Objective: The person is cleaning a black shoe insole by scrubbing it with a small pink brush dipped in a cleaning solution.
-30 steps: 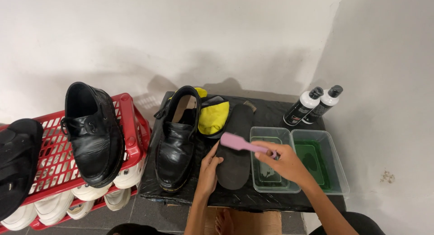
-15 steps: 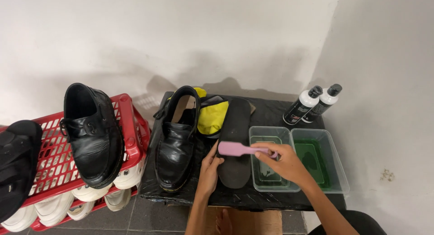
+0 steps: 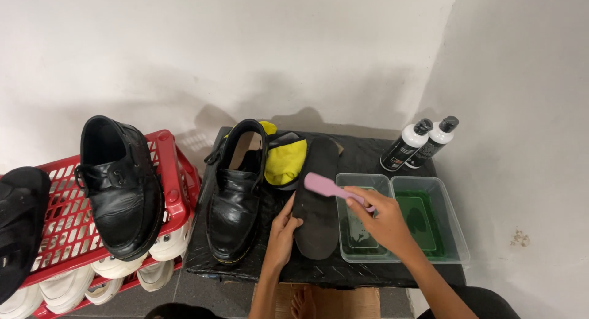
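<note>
A low black table (image 3: 362, 271) bears 1 black shoe (image 3: 234, 196), a dark insole (image 3: 317, 199), 2 clear tubs (image 3: 402, 217) and 2 bottles (image 3: 420, 144).

3 black shoes (image 3: 236, 196), 2 bottles (image 3: 406, 147), 2 clear tubs (image 3: 429, 224), 1 pink brush (image 3: 331, 189), 1 insole (image 3: 319, 202).

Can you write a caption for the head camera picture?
Right hand holds pink brush over black insole; left hand steadies it.

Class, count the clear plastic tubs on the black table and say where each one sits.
2. One clear tub sits right of the dark insole, partly behind the right hand holding the pink brush. The second tub, with green liquid, sits against its right side.
</note>
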